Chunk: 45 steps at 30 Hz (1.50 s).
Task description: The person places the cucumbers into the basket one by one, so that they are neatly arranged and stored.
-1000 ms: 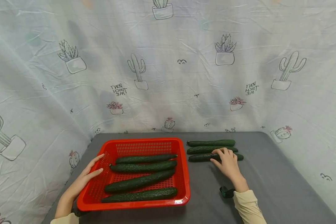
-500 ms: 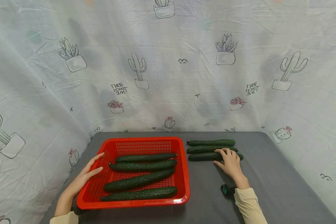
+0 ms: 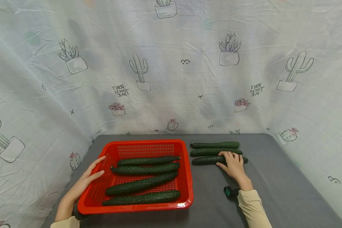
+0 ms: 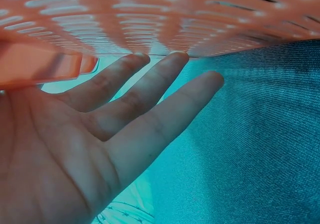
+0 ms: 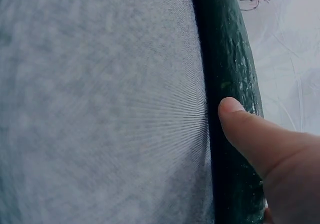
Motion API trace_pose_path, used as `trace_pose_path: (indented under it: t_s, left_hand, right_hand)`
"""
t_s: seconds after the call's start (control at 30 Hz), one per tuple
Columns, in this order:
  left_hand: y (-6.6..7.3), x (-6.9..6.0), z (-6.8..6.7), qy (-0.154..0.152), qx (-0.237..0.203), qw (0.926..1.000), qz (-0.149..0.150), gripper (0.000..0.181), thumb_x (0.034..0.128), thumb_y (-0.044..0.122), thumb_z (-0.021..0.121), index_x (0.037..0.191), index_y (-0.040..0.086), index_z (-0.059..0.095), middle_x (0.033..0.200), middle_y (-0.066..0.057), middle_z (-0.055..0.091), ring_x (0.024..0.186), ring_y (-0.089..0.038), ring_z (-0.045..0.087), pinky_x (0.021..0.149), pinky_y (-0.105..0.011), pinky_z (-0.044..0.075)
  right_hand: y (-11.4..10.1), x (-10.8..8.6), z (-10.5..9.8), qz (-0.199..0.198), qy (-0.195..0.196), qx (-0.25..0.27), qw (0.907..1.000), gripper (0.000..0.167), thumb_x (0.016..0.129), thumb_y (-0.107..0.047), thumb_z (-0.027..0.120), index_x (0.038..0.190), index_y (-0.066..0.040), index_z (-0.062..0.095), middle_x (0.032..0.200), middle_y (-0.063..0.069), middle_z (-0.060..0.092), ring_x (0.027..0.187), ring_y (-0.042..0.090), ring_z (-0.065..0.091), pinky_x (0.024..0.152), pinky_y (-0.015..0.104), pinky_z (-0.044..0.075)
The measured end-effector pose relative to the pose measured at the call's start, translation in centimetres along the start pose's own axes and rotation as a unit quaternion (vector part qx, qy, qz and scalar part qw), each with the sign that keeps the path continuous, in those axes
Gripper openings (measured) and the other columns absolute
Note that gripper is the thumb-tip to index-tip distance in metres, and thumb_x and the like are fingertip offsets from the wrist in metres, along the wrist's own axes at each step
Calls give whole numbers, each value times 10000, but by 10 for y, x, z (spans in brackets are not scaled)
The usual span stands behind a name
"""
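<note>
In the head view, the left hand [image 3: 81, 186] lies over the left rim of a red basket [image 3: 188, 177], fingers extended; the left wrist view shows straight fingers [image 4: 150, 97] beside its slotted wall [image 4: 175, 14]. Several cucumbers, among them one at the front [image 3: 143, 198], lie crosswise inside. Right of the basket, the right hand [image 3: 233, 167] grips the nearest of three cucumbers [image 3: 205, 160], covering part of it. Its thumb [image 5: 255, 136] presses the cucumber's side [image 5: 225, 39] in the right wrist view.
Two more cucumbers [image 3: 215, 145] [image 3: 213, 152] lie parallel just behind the gripped one, on the grey tabletop [image 3: 276, 190]. A white cloth [image 3: 171, 79] printed with cacti hangs behind and at both sides. A dark device [image 3: 231, 192] sits at the right wrist.
The right hand has shifted slightly to the right along the nearest cucumber. The left hand, the basket and the cucumbers inside it look essentially unchanged.
</note>
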<state>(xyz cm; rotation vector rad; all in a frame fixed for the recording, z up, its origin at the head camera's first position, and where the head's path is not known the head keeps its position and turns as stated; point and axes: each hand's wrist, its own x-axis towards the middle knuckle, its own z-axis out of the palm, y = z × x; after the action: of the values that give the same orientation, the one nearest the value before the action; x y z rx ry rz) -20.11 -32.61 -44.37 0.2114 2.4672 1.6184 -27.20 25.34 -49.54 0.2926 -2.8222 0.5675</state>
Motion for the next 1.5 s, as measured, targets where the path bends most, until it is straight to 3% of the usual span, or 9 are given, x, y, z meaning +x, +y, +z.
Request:
trace_pose_path:
  t_s: [0.2, 0.4, 0.57, 0.67, 0.8, 1.17, 1.5]
  left_hand:
    - [0, 0, 0, -6, -8, 10000, 27, 586, 991, 252, 416, 1497, 230, 122, 1546, -108, -32, 1372, -405, -59, 938, -707, 93]
    - [-1, 0, 0, 7, 0, 10000, 42, 584, 991, 246, 416, 1497, 237, 125, 1546, -109, -36, 1372, -409, -67, 933, -712, 89]
    - [-2, 0, 0, -3, 4, 10000, 46, 584, 991, 247, 415, 1497, 234, 123, 1547, -108, -36, 1373, -410, -70, 932, -713, 89]
    - [-2, 0, 0, 12, 7, 10000, 49, 583, 991, 246, 415, 1497, 230, 126, 1547, -111, -32, 1373, -409, -69, 934, -711, 92]
    - [-1, 0, 1, 13, 15, 10000, 17, 585, 990, 253, 417, 1497, 227, 125, 1546, -115, -32, 1373, -412, -62, 932, -710, 104]
    - [-1, 0, 0, 1, 9, 10000, 3, 585, 990, 254, 417, 1496, 219, 126, 1543, -121, -20, 1372, -407, -47, 936, -711, 113]
    - [0, -1, -1, -13, 2, 10000, 65, 587, 991, 248, 412, 1498, 215, 116, 1542, -135, -27, 1370, -417, -58, 934, -711, 108]
  right_hand:
    - [-1, -1, 3, -12, -366, -107, 9993, 462, 852, -338, 654, 1244, -131, 524, 1221, 215, 432, 1201, 485, 289, 1003, 702, 21]
    - [-3, -1, 5, 36, -575, 32, 9983, 464, 846, -390, 649, 1196, -112, 521, 1137, 217, 406, 1145, 477, 314, 993, 705, -54]
    - [-6, -2, 3, 43, -566, -133, 9983, 472, 833, -434, 648, 1173, -129, 530, 1066, 183, 420, 1038, 429, 371, 1011, 669, 64]
    - [-8, -2, 2, 48, -577, -273, 9980, 492, 829, -475, 635, 1169, -134, 532, 1049, 174, 431, 950, 379, 386, 945, 629, 196]
    - [-14, -1, 0, 84, -530, -394, 9978, 502, 820, -505, 630, 1167, -152, 544, 1026, 158, 443, 892, 331, 387, 836, 571, 276]
    - [-26, 2, -8, 162, -250, -597, 9978, 544, 801, -574, 605, 1177, -182, 562, 985, 157, 465, 853, 316, 395, 730, 490, 290]
    - [-46, -2, -36, 499, 32, -701, 9963, 523, 811, -514, 634, 1159, -135, 540, 1010, 227, 450, 892, 400, 397, 785, 580, 275]
